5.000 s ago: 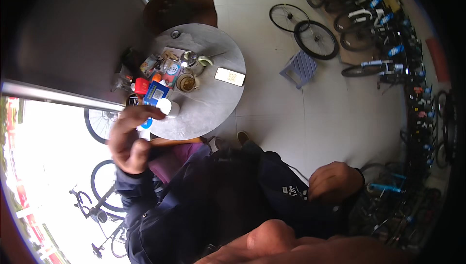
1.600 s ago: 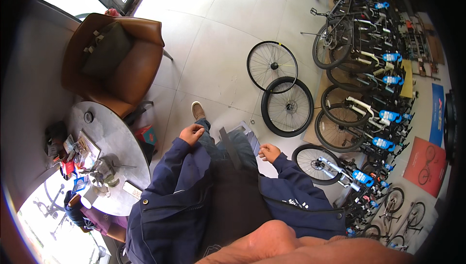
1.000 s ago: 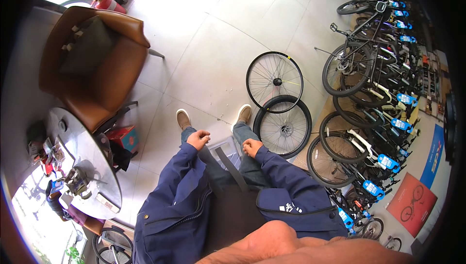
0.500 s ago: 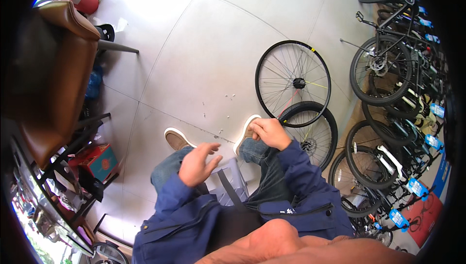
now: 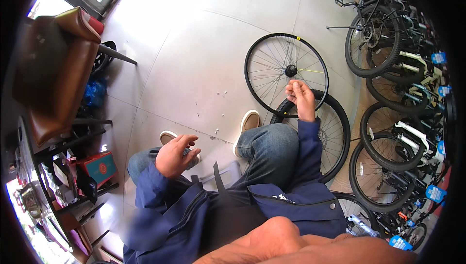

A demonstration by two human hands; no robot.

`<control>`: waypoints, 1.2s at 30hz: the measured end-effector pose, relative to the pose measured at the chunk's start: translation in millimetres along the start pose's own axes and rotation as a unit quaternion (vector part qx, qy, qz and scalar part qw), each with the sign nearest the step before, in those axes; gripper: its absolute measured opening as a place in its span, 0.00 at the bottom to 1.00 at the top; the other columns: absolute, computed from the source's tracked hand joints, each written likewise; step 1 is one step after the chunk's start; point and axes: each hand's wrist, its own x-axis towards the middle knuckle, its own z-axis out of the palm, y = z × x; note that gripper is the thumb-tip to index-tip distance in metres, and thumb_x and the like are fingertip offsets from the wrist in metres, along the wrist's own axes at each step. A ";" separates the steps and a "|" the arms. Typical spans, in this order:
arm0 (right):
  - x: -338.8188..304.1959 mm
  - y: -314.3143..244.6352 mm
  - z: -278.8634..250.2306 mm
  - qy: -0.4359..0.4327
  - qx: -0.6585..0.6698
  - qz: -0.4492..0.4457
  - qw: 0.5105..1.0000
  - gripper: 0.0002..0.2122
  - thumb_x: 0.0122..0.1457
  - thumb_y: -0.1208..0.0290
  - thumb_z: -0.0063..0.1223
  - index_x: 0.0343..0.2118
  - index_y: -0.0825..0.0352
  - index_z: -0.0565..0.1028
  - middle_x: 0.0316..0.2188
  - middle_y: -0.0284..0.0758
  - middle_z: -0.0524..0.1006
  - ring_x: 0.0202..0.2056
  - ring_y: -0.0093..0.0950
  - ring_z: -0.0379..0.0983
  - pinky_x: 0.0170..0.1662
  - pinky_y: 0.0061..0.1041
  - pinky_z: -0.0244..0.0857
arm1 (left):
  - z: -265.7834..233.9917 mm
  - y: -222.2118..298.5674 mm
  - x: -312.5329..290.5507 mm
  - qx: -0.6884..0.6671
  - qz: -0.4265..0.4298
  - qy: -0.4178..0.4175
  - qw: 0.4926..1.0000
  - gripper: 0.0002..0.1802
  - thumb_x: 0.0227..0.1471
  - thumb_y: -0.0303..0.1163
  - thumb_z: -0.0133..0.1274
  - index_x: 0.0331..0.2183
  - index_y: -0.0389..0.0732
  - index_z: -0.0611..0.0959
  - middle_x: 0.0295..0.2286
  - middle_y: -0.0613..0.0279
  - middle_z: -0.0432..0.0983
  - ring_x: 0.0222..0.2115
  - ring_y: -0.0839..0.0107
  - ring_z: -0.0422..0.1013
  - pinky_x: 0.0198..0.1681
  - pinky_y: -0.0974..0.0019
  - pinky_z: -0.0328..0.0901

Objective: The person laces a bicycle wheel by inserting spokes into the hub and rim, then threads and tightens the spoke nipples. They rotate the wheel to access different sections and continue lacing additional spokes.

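Wheel [image 5: 291, 71], right hand [image 5: 303, 100] curled nearby, left hand [image 5: 173, 157] half open

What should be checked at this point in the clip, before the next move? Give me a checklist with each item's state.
1. Left hand empty: ok; nothing shows in its loose curl.
2. Right hand empty: cannot tell; its curled fingers could hide something small.
3. Wheel without a tyre lying clear of other things: not ok; it overlaps the wheel with a tyre.
4. Right hand touching a wheel: cannot tell; it appears over the overlapping wheels, but contact is unclear.
5. Floor near the shoes free of litter: not ok; small white bits lie there.
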 end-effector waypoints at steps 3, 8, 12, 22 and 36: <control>33.6 143.1 -89.2 0.247 0.037 0.180 0.951 0.13 0.73 0.62 0.59 0.51 0.65 0.82 0.42 0.34 0.85 0.39 0.19 0.81 0.41 0.20 0.76 | 7.8 -10.1 -3.5 0.041 -0.034 -0.030 0.998 0.21 0.63 0.33 0.65 0.54 0.36 0.82 0.42 0.47 0.86 0.44 0.51 0.84 0.48 0.54 0.77; 27.8 304.0 -203.7 0.393 -0.229 0.329 0.828 0.34 0.57 0.50 0.73 0.52 0.82 0.81 0.53 0.58 0.83 0.54 0.51 0.82 0.58 0.44 0.76 | 17.0 -24.9 -10.8 0.075 -0.082 -0.021 0.994 0.22 0.63 0.37 0.65 0.54 0.37 0.83 0.41 0.46 0.86 0.42 0.51 0.84 0.47 0.53 0.77; 32.7 337.8 -207.6 0.426 -0.099 0.339 0.833 0.32 0.56 0.48 0.74 0.49 0.77 0.82 0.44 0.51 0.85 0.42 0.47 0.85 0.45 0.43 0.81 | 21.5 -28.1 -12.3 0.111 -0.101 -0.019 0.988 0.22 0.63 0.38 0.66 0.54 0.38 0.84 0.41 0.47 0.86 0.42 0.51 0.84 0.48 0.53 0.77; 33.6 241.0 -145.4 0.363 0.363 0.198 0.835 0.18 0.70 0.50 0.63 0.34 0.61 0.74 0.29 0.36 0.80 0.29 0.35 0.80 0.38 0.40 0.86 | 19.6 -23.5 -3.6 0.076 -0.096 -0.043 0.992 0.23 0.64 0.39 0.64 0.55 0.37 0.83 0.42 0.48 0.87 0.43 0.50 0.84 0.49 0.54 0.77; 63.5 -4.7 24.9 0.165 0.484 0.076 0.856 0.08 0.66 0.79 0.50 0.47 0.68 0.74 0.47 0.47 0.85 0.48 0.41 0.87 0.56 0.50 0.82 | 26.4 -36.2 -8.9 0.052 0.000 0.036 0.998 0.25 0.66 0.44 0.63 0.55 0.35 0.83 0.43 0.46 0.87 0.41 0.51 0.85 0.47 0.53 0.78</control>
